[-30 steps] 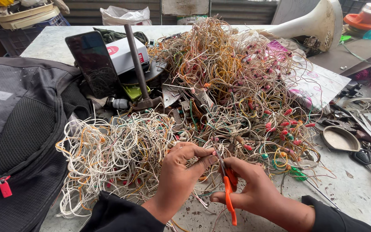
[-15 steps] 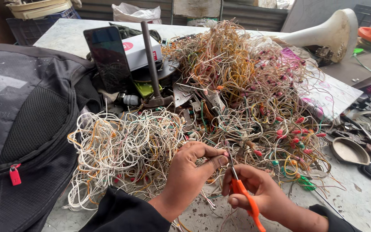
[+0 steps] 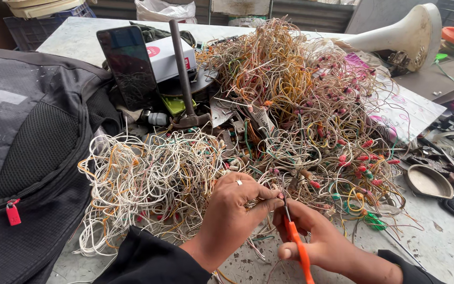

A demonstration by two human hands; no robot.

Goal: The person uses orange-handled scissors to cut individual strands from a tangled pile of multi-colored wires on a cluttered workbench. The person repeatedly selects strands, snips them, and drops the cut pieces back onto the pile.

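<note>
A big tangle of thin coloured wires [image 3: 311, 110] covers the table, with a paler bundle of white and orange wires [image 3: 148, 184] at its left. My left hand [image 3: 235, 210] pinches a thin wire [image 3: 269, 186] at the tangle's near edge, a ring on one finger. Right beside it, my right hand [image 3: 316, 239] grips orange-handled scissors [image 3: 296, 244], their blades pointing up at the pinched wire near my left fingertips. Both sleeves are black.
A black backpack [image 3: 27, 147] with a small red padlock fills the left. A dark phone [image 3: 127, 66] leans upright against a white box [image 3: 169, 55], beside a hammer [image 3: 185, 79]. A white horn-shaped object [image 3: 395, 37] lies far right; a metal spoon-like dish [image 3: 427, 181] and tools lie right.
The view has shifted and moved closer. My hands stay together at the tangle's near edge; the scissors have tilted more upright toward the wire my left fingers hold.
</note>
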